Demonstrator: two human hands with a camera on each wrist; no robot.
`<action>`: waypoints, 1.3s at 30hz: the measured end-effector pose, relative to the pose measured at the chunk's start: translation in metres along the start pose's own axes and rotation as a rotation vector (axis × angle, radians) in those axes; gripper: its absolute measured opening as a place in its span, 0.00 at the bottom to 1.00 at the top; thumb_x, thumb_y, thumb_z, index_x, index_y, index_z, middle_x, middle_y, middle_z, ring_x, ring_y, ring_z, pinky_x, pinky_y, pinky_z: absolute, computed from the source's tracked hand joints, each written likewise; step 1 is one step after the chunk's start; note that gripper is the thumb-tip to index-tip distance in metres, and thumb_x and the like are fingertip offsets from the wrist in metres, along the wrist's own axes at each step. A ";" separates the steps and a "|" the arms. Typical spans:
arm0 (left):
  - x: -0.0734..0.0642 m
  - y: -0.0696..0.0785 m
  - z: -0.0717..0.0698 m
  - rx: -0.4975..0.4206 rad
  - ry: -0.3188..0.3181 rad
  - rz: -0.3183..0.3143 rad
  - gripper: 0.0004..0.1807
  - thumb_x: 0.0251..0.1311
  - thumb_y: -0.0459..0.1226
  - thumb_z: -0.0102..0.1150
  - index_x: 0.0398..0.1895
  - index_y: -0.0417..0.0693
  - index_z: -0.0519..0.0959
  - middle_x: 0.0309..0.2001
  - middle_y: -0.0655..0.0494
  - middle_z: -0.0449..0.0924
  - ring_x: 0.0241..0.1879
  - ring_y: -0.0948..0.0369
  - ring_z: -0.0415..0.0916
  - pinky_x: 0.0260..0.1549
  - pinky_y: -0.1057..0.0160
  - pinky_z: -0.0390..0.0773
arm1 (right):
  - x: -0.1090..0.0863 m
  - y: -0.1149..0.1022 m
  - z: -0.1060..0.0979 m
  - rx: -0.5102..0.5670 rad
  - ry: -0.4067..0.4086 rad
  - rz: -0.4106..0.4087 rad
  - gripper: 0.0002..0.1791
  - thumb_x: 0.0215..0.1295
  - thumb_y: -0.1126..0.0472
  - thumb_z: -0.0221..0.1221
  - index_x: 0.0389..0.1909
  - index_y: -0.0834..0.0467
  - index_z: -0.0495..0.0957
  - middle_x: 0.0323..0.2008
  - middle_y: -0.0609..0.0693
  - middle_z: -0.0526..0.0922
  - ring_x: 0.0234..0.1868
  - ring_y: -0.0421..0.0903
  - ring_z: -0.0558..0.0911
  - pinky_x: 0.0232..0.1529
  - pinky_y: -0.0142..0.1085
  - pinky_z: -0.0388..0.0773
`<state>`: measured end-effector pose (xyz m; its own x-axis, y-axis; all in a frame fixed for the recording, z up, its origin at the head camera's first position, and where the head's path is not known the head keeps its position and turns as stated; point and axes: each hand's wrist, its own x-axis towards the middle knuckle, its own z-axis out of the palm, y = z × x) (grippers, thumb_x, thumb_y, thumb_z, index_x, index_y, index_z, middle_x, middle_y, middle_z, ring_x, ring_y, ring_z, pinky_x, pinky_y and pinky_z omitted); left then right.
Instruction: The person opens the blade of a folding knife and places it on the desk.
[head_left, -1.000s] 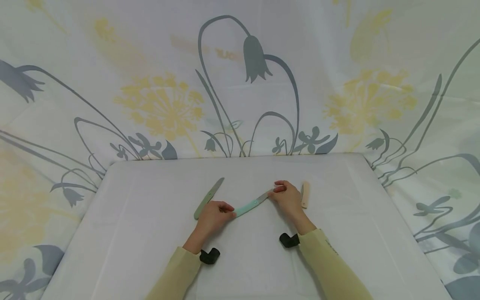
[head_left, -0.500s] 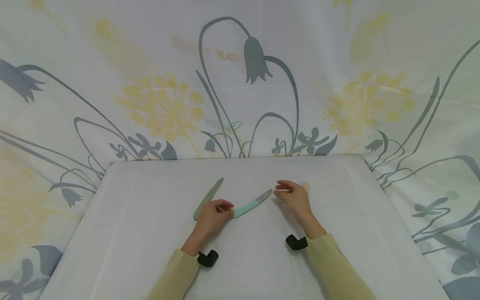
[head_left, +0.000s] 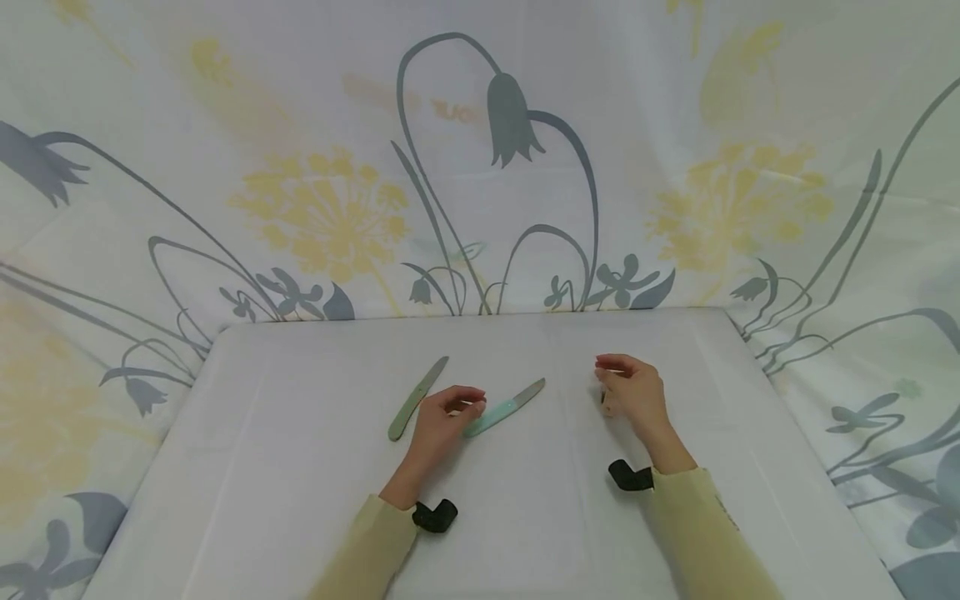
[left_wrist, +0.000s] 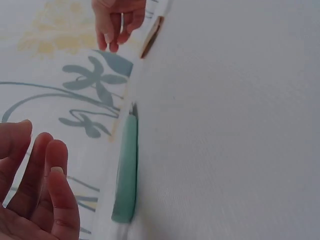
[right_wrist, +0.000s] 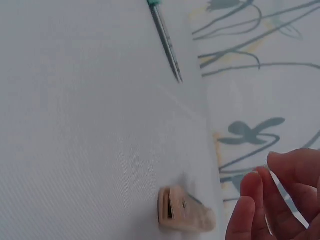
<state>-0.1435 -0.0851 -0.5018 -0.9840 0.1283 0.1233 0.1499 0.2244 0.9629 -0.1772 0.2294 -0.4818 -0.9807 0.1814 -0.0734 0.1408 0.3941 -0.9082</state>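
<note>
A turquoise folding knife point(head_left: 493, 418) lies unfolded on the white table, blade pointing to the far right. My left hand point(head_left: 442, 425) hovers at its handle end, fingers loosely bent and holding nothing; the left wrist view has the handle point(left_wrist: 126, 170) apart from the fingers. To the left lies a sage-green folding knife point(head_left: 408, 412), also unfolded. Over a beige folding knife point(head_left: 608, 407) hangs my right hand point(head_left: 637, 398), fingers loose and nothing between them. In the right wrist view that beige knife point(right_wrist: 185, 212) is folded, next to the fingertips. My right hand hides part of it from above.
The white table point(head_left: 315, 500) runs back to a hanging cloth point(head_left: 480, 192) printed with grey and yellow flowers. More of this cloth hangs at both sides. Black wrist cameras point(head_left: 435, 516) sit by the cuffs of the pale yellow sleeves point(head_left: 367, 546).
My right hand has let go of the turquoise knife's blade and moved right, over the beige knife. My left hand has released the handle and shifted slightly up and right.
</note>
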 end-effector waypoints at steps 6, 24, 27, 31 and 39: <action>0.011 0.002 0.024 -0.139 -0.102 0.041 0.13 0.64 0.31 0.65 0.49 0.34 0.82 0.44 0.44 0.85 0.41 0.56 0.82 0.38 0.68 0.77 | 0.013 0.007 -0.023 -0.246 -0.083 -0.052 0.21 0.68 0.65 0.57 0.61 0.61 0.77 0.57 0.65 0.78 0.58 0.60 0.75 0.45 0.45 0.74; 0.006 -0.003 0.055 -0.300 -0.286 -0.263 0.15 0.66 0.33 0.62 0.53 0.34 0.79 0.44 0.48 0.85 0.41 0.60 0.84 0.40 0.68 0.78 | 0.014 0.027 -0.014 -0.420 -0.219 -0.126 0.25 0.56 0.58 0.71 0.53 0.65 0.79 0.43 0.61 0.77 0.42 0.55 0.74 0.42 0.44 0.71; 0.003 0.000 0.056 -0.323 -0.306 -0.324 0.15 0.65 0.33 0.62 0.52 0.33 0.79 0.44 0.48 0.86 0.42 0.59 0.84 0.41 0.67 0.79 | 0.007 0.026 -0.008 -0.453 -0.222 -0.103 0.25 0.57 0.55 0.71 0.50 0.66 0.79 0.38 0.58 0.78 0.38 0.52 0.75 0.38 0.42 0.71; 0.002 0.002 0.059 -0.358 -0.314 -0.402 0.16 0.64 0.33 0.64 0.52 0.32 0.79 0.44 0.46 0.86 0.43 0.57 0.85 0.41 0.67 0.80 | -0.004 0.021 -0.002 -0.472 -0.231 -0.087 0.24 0.58 0.53 0.70 0.48 0.66 0.80 0.37 0.56 0.80 0.37 0.52 0.76 0.38 0.43 0.74; -0.004 0.010 0.063 -0.334 -0.375 -0.486 0.16 0.63 0.37 0.66 0.49 0.36 0.80 0.41 0.47 0.87 0.41 0.58 0.86 0.36 0.67 0.81 | -0.012 0.011 0.002 -0.501 -0.266 -0.096 0.23 0.57 0.56 0.71 0.48 0.67 0.81 0.36 0.54 0.80 0.36 0.50 0.77 0.38 0.43 0.75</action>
<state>-0.1319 -0.0224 -0.5076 -0.8233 0.4270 -0.3740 -0.3960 0.0401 0.9174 -0.1640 0.2295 -0.4916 -0.9836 -0.0837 -0.1599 0.0328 0.7884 -0.6143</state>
